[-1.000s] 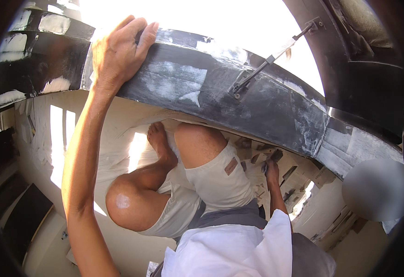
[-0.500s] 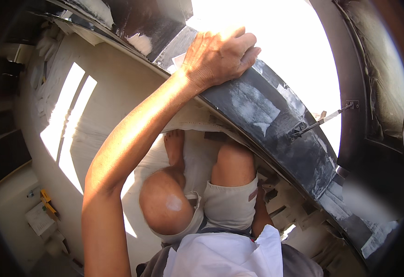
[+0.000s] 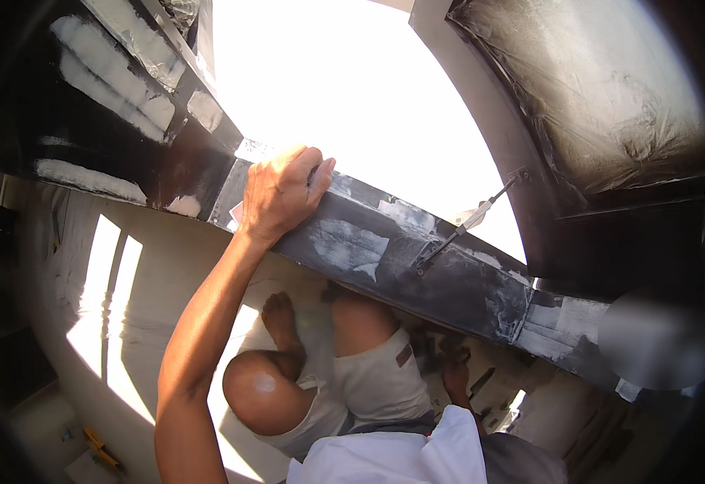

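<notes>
One small brown patch (image 3: 404, 355) sits like a label on the leg of my pale shorts (image 3: 378, 389), low in the middle of the frame; any lettering on it is too small to read. The dark beam (image 3: 465, 292) crosses the middle of the frame above my knees. Its long axis slants from higher up, left of centre, down toward the right edge, with its broad face turned to me. My left hand (image 3: 282, 194) grips the upper edge near the left end of this stretch, fingers curled over and partly hidden, thumb on the right. My right hand (image 3: 455, 374) is low, right of centre, beside my leg; it is so dim there that I cannot tell whether it is open or closed, or holds anything.

The beam is dull black with chalky white smears (image 3: 348, 244), and thicker white patches mark the dark panel (image 3: 110, 149) at upper left. A thin strut (image 3: 459, 232) runs from the beam up to the dark frame (image 3: 501, 137), and clouded plastic sheeting (image 3: 610, 89) fills the upper right. Glare whites out the opening (image 3: 344, 73) at top centre. Under me is a pale surface (image 3: 171, 278), sunlit in strips at left, with a yellow object (image 3: 101, 448) at lower left
</notes>
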A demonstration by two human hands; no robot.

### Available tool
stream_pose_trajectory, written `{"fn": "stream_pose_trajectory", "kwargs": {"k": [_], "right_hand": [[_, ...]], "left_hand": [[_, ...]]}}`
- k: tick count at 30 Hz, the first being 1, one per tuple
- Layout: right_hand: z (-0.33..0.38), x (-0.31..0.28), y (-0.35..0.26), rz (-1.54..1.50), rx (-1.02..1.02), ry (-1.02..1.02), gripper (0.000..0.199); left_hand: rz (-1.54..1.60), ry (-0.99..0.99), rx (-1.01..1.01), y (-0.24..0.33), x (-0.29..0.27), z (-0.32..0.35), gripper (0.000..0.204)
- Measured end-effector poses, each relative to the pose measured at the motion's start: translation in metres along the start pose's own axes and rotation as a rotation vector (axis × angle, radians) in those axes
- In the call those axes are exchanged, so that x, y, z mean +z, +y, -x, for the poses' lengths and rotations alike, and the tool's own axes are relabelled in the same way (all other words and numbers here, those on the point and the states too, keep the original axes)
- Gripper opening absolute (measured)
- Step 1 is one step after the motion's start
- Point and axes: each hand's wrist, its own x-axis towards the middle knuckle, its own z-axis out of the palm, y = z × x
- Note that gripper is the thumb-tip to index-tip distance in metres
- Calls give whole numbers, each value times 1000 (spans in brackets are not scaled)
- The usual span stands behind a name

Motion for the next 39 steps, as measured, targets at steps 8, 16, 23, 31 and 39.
{"fn": "stream_pose_trajectory", "kwargs": {"k": [8,16,23,31,39], "right_hand": [[88,-205,-116,-132,-501,-35,23],[115,-293,-265,-860,-778,-73,24],[25,-331,-386,-679,-995,276,33],[-35,-305,-488,-154,-919,-172,35],[-35,-201,-625,-556,-1198,-103,36]], "left_hand": [[-18,10,-15,1,3,1,24],[298,258,-304,30,-38,-14,30],[463,256,-394,75,-98,15,34],[662,436,-690,60,-122,93,30],[590,511,-665,72,-143,101,27]]}}
